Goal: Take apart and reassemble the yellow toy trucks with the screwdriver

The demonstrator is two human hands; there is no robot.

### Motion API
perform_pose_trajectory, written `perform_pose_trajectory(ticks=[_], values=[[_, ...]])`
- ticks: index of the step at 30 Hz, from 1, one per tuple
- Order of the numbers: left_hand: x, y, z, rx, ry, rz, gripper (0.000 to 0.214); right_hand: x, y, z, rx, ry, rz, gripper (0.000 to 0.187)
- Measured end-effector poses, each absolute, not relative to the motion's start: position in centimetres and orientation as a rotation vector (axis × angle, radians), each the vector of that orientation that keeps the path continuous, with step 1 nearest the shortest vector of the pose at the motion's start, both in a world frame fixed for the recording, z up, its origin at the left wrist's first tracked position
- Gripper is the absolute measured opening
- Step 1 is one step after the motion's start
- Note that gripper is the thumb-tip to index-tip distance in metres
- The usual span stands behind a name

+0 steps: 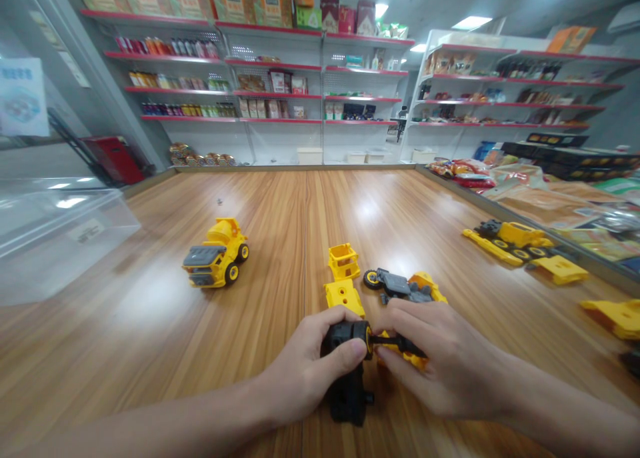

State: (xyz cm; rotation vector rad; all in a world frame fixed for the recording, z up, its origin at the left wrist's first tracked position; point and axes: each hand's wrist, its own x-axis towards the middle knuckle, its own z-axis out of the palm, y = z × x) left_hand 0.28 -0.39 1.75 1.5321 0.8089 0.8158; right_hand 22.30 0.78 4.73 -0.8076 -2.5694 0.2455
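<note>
My left hand (313,361) is wrapped round the body of a black toy drill (349,397), thumb on top and grip pointing down toward me. A yellow ring marks the drill's nose, from which a dark bit (383,341) extends right. The fingers of my right hand (445,358) close around the far end of this bit, partly hiding it. Yellow pieces (413,360) show beneath that hand. Just beyond lie a yellow block with holes (345,297), a yellow cab frame (343,261) and a grey truck chassis (397,283) with a black wheel.
A yellow toy mixer truck (216,255) stands to the left. Along the right are another partly built truck (520,238) and loose yellow parts (560,269). A clear plastic bin (65,235) sits at the left edge. Stocked shelves (273,63) line the back.
</note>
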Motion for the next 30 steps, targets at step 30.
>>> perform_pose_trajectory(ticks=[30], values=[[0.3, -0.5, 1.6, 1.547, 0.839, 0.818, 0.036, 21.0, -0.4, 4.6, -1.112, -2.303, 0.632, 0.022]])
